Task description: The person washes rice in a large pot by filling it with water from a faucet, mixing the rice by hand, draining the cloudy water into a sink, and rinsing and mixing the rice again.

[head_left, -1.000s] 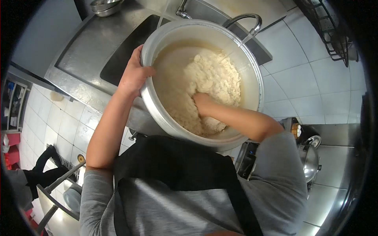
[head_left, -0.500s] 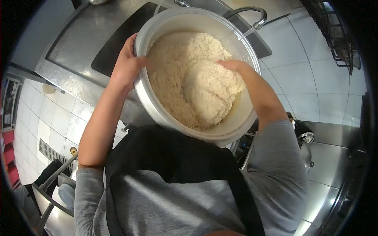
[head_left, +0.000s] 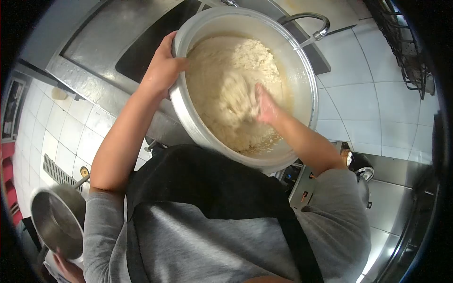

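A large metal pot (head_left: 188, 113) leans tilted at the sink edge, holding pale wet grains (head_left: 255, 59) in cloudy water. My left hand (head_left: 165, 66) grips the pot's rim at its left side, thumb over the edge. Inside the pot, my right hand (head_left: 266, 106) is at the grains with some of them blurred in motion beside it; its fingers are smeared. From the curved faucet (head_left: 306, 16) at the upper right, water runs into the pot.
Behind the pot lies the steel sink counter (head_left: 99, 47) with a dark basin (head_left: 141, 56). At lower left, another person's hand (head_left: 68, 269) is at a metal pan (head_left: 59, 219). A black wire rack (head_left: 401, 52) hangs upper right. A floor drain (head_left: 56, 170) shows at left.
My right hand has moved from the pot's right side down toward the middle, stirring up the grains. Cloudy water covers more of them. Another person's hand and a metal pan have appeared at lower left.
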A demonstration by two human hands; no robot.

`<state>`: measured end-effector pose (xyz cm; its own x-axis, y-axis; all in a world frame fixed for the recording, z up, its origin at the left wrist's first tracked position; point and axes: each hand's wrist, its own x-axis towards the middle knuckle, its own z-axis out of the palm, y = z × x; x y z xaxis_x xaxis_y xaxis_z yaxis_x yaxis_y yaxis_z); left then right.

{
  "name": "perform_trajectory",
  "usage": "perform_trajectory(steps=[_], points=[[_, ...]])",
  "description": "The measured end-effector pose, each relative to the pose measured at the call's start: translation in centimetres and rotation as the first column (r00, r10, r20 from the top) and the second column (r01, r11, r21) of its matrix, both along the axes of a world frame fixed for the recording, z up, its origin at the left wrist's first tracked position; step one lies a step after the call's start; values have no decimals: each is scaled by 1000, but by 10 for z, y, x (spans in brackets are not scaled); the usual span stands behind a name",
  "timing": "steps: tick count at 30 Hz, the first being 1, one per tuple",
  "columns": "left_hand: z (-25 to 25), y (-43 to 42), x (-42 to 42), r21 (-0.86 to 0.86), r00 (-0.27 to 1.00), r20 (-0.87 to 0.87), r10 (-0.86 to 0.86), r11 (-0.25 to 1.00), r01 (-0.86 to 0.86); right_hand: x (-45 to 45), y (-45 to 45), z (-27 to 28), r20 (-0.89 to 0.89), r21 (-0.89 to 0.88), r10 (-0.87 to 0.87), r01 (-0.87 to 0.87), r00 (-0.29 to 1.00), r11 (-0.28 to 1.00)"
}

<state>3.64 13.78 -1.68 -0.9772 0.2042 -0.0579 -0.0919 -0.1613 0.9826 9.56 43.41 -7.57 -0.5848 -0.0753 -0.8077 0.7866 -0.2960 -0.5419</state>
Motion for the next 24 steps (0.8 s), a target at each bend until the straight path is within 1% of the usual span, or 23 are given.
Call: perform_trajectory(steps=[2,3,4,5,6,7,8,10,11,12,14,16,18,20,22,24], points=[[-2,-1,0,-1,1000,-11,-12,1000,12,-38,-3,10,-113,72,-239,248,964,966],[-4,-1,-1,3,1000,-20,-19,1000,19,-60,17,-3,-282,299,-63,150,957,942],[-5,-1,-2,9,999,-30,-27,1000,27,-85,44,-18,-397,521,145,92,906,849],[-4,-1,-1,-4,999,-31,-15,1000,15,-117,65,-28,-376,726,343,43,861,687],[-3,0,-1,-7,1000,-21,-11,1000,11,-137,77,-34,-303,881,523,25,797,472],[-2,0,0,4,1000,-28,-14,1000,14,-144,62,-14,-182,930,599,-62,780,363],[-1,0,0,13,999,-35,-16,1000,17,-151,38,4,-56,958,658,-145,751,247],[-2,0,-2,-9,999,-47,-22,1000,22,-165,-3,-16,-113,989,664,20,739,147],[2,0,-1,-25,999,-48,-17,1000,15,-166,-30,-14,44,997,761,-83,647,12],[5,1,0,-39,999,-48,-13,999,11,-164,-56,-6,204,977,823,-167,530,-135],[3,-1,-1,-35,999,-33,-29,999,28,-136,-87,1,351,936,904,-135,243,-326],[-3,-2,-4,-62,998,-54,-9,998,6,-100,-95,13,433,850,901,-343,25,-399],[5,-1,1,-27,1000,-8,-23,999,22,-52,-74,31,259,930,965,-274,25,-243],[8,0,3,-46,1000,19,-19,999,20,-28,-30,24,245,954,966,-159,-79,-255],[7,-1,3,-53,1000,13,-9,999,10,-6,15,12,346,926,937,-140,-52,-349],[3,0,2,-43,1000,-19,-3,999,2,14,18,24,441,834,889,-312,-120,-456]])
